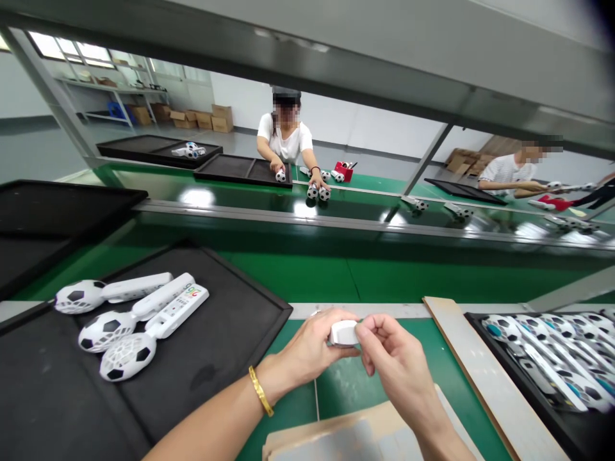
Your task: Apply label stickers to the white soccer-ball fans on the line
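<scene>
My left hand (319,339) is wrapped round a white plastic device (344,333), whose rounded end faces me. Its far part is hidden behind that end and my fingers, but it resembles the handles of the ball-headed devices nearby. With thumb and fingertips, my right hand (391,352) pinches at the right edge of the white end. Whether a small part sits between those fingertips cannot be made out. To the left, several white handheld devices with football-patterned heads (127,355) lie on a black tray (225,320).
At right, a black tray (473,320) holds rows of similar devices (552,339), beside a long pale board (471,358). Flat cardboard (307,442) lies before me. A conveyor (269,208) runs across; beyond it one person (288,137) handles ball-headed devices, another (509,169) sits right. A shelf (384,70) overhangs.
</scene>
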A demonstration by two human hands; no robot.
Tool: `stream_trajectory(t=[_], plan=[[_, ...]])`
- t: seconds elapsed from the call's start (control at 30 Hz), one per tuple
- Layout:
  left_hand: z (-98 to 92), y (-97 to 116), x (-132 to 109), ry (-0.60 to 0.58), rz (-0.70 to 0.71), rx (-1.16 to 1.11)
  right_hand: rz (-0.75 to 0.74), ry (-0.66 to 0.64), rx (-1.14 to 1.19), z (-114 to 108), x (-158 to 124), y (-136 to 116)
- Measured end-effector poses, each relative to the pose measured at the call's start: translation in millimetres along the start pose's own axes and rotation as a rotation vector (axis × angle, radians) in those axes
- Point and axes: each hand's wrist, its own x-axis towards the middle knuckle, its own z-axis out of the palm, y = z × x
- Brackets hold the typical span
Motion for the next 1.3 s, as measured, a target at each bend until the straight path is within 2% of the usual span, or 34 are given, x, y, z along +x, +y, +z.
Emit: stream_trajectory(t=[0.27, 1.3], plan=[[-0.7, 3.1, -0.4, -0.005, 0.010, 0.008, -0.044, 0.016, -0.066, 0.0, -1.6, 6.4], [-1.7, 7.1, 0.3, -0.002, 0.027, 0.023, -0.057, 0.044, -0.060, 2.1, -3.6, 11.2]])
